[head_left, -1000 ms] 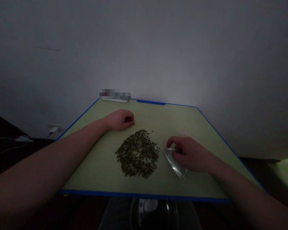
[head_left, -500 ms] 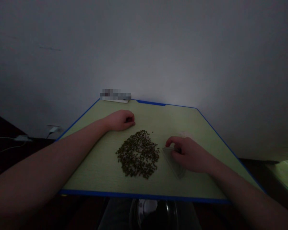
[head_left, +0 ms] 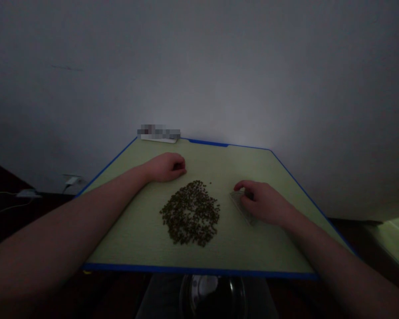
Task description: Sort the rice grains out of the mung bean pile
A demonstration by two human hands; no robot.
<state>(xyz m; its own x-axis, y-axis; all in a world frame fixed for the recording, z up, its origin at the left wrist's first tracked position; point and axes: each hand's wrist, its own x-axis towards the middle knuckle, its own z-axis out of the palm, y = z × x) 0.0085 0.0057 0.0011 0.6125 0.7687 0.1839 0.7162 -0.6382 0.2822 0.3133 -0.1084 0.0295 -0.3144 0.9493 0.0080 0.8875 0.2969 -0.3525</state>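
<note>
On the pale table lies a loose, flat heap of small greenish-brown seeds or grains (head_left: 191,215), too small to name. Beyond its upper left edge my left hand (head_left: 168,167) rests on the tabletop, fingers curled in towards the thumb, with nothing visible in them. My right hand (head_left: 257,200), to the right of the heap, has its fingers bent over a flat, see-through plastic piece (head_left: 242,207) that looks like a bag. Part of that plastic is hidden beneath the hand. Neither hand touches the heap.
The table (head_left: 133,248) has a blue rim. A white object (head_left: 159,138), its top blurred out, stands at the far left corner against the wall (head_left: 213,66). A shiny metal bowl (head_left: 216,292) is below the near edge, between my legs. Cables and a plug (head_left: 71,180) are at left.
My right hand has shifted slightly away from me, and the clear plastic has moved with it, farther from the near edge. My left hand and the heap have stayed put.
</note>
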